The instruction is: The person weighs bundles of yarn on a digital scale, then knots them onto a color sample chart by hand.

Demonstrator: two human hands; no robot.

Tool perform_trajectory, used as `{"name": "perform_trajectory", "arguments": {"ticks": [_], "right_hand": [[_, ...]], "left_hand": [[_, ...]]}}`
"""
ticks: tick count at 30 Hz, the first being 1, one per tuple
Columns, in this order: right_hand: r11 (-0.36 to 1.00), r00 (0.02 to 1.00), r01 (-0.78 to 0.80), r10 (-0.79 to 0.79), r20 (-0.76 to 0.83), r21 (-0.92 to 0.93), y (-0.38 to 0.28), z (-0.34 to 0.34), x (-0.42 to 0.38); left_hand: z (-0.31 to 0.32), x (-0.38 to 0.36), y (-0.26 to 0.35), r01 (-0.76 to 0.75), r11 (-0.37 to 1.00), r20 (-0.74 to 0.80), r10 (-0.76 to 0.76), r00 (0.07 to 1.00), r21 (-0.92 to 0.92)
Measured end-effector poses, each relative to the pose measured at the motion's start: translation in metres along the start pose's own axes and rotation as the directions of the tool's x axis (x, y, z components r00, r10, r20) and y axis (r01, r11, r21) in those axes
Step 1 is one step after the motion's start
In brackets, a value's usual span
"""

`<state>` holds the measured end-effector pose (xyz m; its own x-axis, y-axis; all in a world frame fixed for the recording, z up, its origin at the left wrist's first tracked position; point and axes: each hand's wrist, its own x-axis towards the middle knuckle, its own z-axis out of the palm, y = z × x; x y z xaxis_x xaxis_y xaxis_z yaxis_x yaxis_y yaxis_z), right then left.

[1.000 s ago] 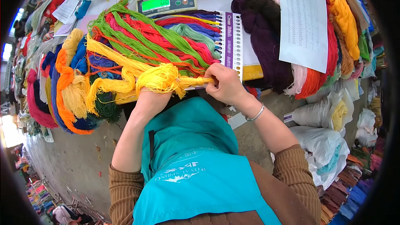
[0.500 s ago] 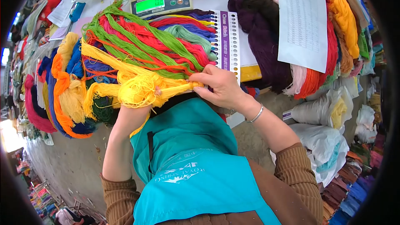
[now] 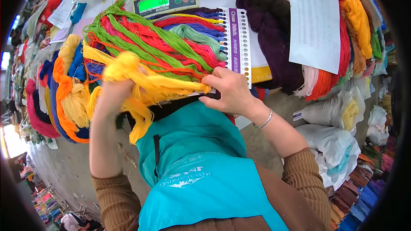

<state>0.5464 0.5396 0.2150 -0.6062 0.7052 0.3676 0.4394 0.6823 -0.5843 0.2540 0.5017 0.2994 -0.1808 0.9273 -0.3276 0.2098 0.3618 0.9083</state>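
A bundle of yellow embroidery thread (image 3: 167, 86) stretches between my two hands at the table's front edge. My right hand (image 3: 231, 89) pinches its right end beside the lower part of a white and purple thread card (image 3: 233, 38) with punched holes. My left hand (image 3: 116, 96), smeared by motion, is closed around the bunched left part, and a loose yellow tail hangs below it. Beyond my hands lie green thread (image 3: 150, 38), red thread (image 3: 180, 50) and a pale teal skein (image 3: 199, 38), their right ends at the card's holes.
A digital scale (image 3: 166, 1) with a lit green display stands behind the threads. A printed sheet (image 3: 314, 21) rests on dark purple (image 3: 274, 51) and orange skeins at the right. More coloured skeins (image 3: 64, 98) hang over the left edge. Plastic bags (image 3: 329, 145) sit on the floor.
My left hand has moved left and up with the yellow bunch, and the loose tail now dangles toward the apron. My right hand keeps its pinch near the card.
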Motion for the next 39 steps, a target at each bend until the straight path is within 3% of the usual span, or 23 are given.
{"name": "perform_trajectory", "arguments": {"ticks": [1, 2, 3, 4, 6, 9, 12, 14, 16, 17, 18, 19, 20, 23, 27, 29, 32, 33, 34, 35, 36, 38, 39], "right_hand": [[1.0, 1.0, -0.004, 0.004, 0.015, -0.024, 0.002, 0.0, -0.002], [0.999, 1.0, -0.008, 0.01, 0.029, -0.05, 0.003, 0.001, -0.003], [0.999, 1.0, -0.012, 0.013, 0.027, -0.051, 0.003, 0.002, -0.004], [0.999, 1.0, -0.016, 0.016, -0.003, -0.037, 0.004, 0.003, -0.005], [0.999, 0.999, -0.021, 0.02, -0.036, -0.024, 0.005, 0.005, -0.006], [1.0, 0.998, -0.024, 0.024, -0.065, 0.01, 0.007, 0.005, -0.006], [0.999, 0.998, -0.029, 0.031, -0.061, 0.034, 0.008, 0.005, -0.007], [0.999, 0.998, -0.028, 0.031, -0.056, 0.043, 0.008, 0.006, -0.007], [0.997, 0.998, -0.028, 0.032, -0.061, 0.068, 0.009, 0.007, -0.006], [0.995, 0.997, -0.028, 0.034, -0.065, 0.091, 0.009, 0.007, -0.006], [0.996, 0.997, -0.028, 0.034, -0.063, 0.087, 0.009, 0.006, -0.006], [0.992, 0.997, -0.035, 0.044, -0.07, 0.118, 0.008, 0.005, -0.005], [0.988, 0.996, -0.04, 0.052, -0.078, 0.151, 0.007, 0.005, -0.004], [0.987, 0.995, -0.041, 0.055, -0.084, 0.153, 0.006, 0.004, -0.005], [0.989, 0.996, -0.04, 0.05, -0.069, 0.141, 0.009, 0.006, -0.006], [0.989, 0.995, -0.089, 0.092, -0.027, 0.119, 0.01, 0.005, -0.007], [0.989, 0.994, -0.106, 0.106, 0.004, 0.107, 0.006, 0.003, -0.006], [0.986, 0.993, -0.116, 0.115, 0.012, 0.122, 0.005, 0.002, -0.005], [0.983, 0.991, -0.133, 0.131, 0.021, 0.123, 0.003, 0.002, -0.004], [0.981, 0.989, -0.147, 0.144, 0.034, 0.127, 0.0, 0.001, -0.002], [0.981, 0.987, -0.157, 0.151, 0.059, 0.115, -0.002, 0.0, 0.0], [0.971, 0.984, -0.176, 0.171, 0.042, 0.165, -0.017, -0.001, 0.005], [0.968, 0.988, -0.148, 0.152, -0.003, 0.204, -0.03, -0.001, 0.01]], "left_hand": [[-0.035, 0.024, -0.019, 0.077, 0.991, -0.172, -0.057, 0.983, 0.112], [-0.043, 0.026, 0.003, -0.05, 0.998, -0.207, 0.041, 0.977, -0.039], [-0.082, 0.051, -0.006, -0.067, 0.978, -0.288, 0.007, 0.958, -0.197], [-0.146, 0.082, -0.022, -0.026, 0.956, -0.252, -0.051, 0.966, -0.293], [-0.193, 0.089, -0.002, -0.027, 0.816, -0.09, -0.03, 0.995, -0.577], [-0.244, 0.111, -0.018, -0.09, 0.795, -0.296, -0.116, 0.948, -0.6], [-0.243, 0.104, -0.034, -0.231, 0.724, -0.482, -0.157, 0.862, -0.649], [-0.181, 0.082, -0.03, -0.278, 0.656, -0.374, -0.007, 0.928, -0.702], [-0.11, 0.052, -0.039, -0.192, 0.705, -0.088, 0.182, 0.979, -0.683], [-0.068, 0.031, -0.037, -0.118, 0.764, 0.045, 0.189, 0.981, -0.635], [-0.008, 0.009, -0.018, -0.134, 0.973, -0.209, 0.094, 0.973, -0.188], [0.013, -0.004, -0.018, -0.243, 0.97, 0.103, 0.243, 0.964, -0.012], [0.043, -0.008, -0.015, -0.479, 0.866, 0.241, 0.438, 0.866, 0.147], [0.095, -0.004, -0.035, -0.66, 0.651, 0.267, 0.606, 0.749, 0.374], [0.094, 0.01, -0.058, -0.667, 0.564, 0.357, 0.568, 0.741, 0.487], [0.088, 0.01, -0.061, -0.677, 0.429, 0.389, 0.583, 0.714, 0.599], [0.075, 0.01, -0.064, -0.564, 0.296, 0.313, 0.594, 0.741, 0.771], [0.061, 0.017, -0.077, -0.725, 0.3, 0.25, 0.8, 0.545, 0.62], [0.048, 0.001, -0.055, -0.461, 0.868, 0.049, 0.46, 0.887, 0.187], [0.034, -0.017, -0.035, 0.071, 0.932, 0.115, -0.032, 0.993, -0.354], [0.013, -0.022, -0.044, 0.136, 0.755, 0.242, 0.031, 0.97, -0.642], [0.0, -0.038, -0.047, 0.177, 0.436, 0.229, 0.07, 0.971, -0.883], [-0.003, -0.049, -0.045, 0.16, 0.374, 0.218, 0.119, 0.969, -0.914]]}}
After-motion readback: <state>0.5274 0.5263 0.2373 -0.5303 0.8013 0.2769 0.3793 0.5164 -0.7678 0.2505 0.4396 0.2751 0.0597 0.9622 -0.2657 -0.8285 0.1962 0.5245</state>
